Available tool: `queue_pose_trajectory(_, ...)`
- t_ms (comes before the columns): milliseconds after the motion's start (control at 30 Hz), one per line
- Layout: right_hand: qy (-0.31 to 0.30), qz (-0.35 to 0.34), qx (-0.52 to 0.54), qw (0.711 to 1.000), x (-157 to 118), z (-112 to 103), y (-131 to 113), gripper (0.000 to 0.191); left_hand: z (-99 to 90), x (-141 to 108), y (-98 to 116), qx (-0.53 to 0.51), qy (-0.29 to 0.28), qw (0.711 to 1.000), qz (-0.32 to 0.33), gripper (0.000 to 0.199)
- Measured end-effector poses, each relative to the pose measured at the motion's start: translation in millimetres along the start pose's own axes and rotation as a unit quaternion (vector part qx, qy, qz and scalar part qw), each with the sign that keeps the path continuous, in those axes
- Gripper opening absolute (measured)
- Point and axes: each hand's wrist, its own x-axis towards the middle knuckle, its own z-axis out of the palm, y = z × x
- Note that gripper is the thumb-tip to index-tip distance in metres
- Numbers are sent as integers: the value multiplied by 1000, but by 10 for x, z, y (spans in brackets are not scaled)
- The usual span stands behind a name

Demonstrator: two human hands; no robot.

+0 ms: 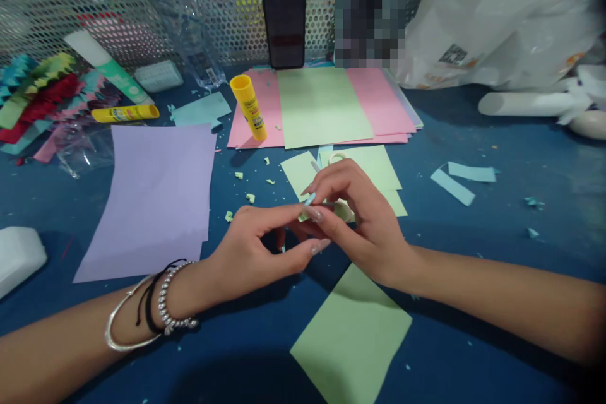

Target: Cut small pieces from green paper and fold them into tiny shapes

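My left hand (258,246) and my right hand (369,221) meet above the middle of the table, fingertips touching. The right thumb and index finger are pinched together over a thin dark edge. A small pale piece (344,209) shows beneath the right fingers; its kind is unclear. My left index finger reaches to the pinch, its thumb lies lower, and the other fingers curl behind, partly hidden. A bit of green shows between the hands. Below them lies a square of green paper (353,338). Behind are more green paper pieces (379,167) and a white ring-shaped handle (338,156).
Purple paper (156,196) lies left. A yellow glue stick (249,107) stands by stacked pink sheets (255,110) under a green sheet (322,107). A phone (284,12) leans behind. Blue strips (453,186) and scraps lie right, near a plastic bag (492,25).
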Motion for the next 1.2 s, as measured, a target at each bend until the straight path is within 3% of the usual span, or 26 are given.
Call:
queue_pose_trajectory(200, -29, 31, 52, 998, -7, 8, -1, 4, -22, 6, -19, -48, -4, 999, -17, 18)
queue_pose_trajectory(333, 1, 63, 122, 990, -38, 22, 1, 9, -17, 9, 6, -66, -19, 997, -32, 19)
queue_pose_trajectory(767, -4, 79, 127, 989, -41, 23, 14, 8, -4, -15, 7, -100, -1, 994, -53, 19)
queue_pose_trajectory(1033, -15, 68, 118, 991, -36, 18, 18, 8, 24, -21, 37, -123, 89, 985, -83, 23)
queue_pose_trajectory(1200, -56, 63, 130, 988, -24, 10, -8, 7, 15, 4, 43, -107, 100, 986, -80, 25)
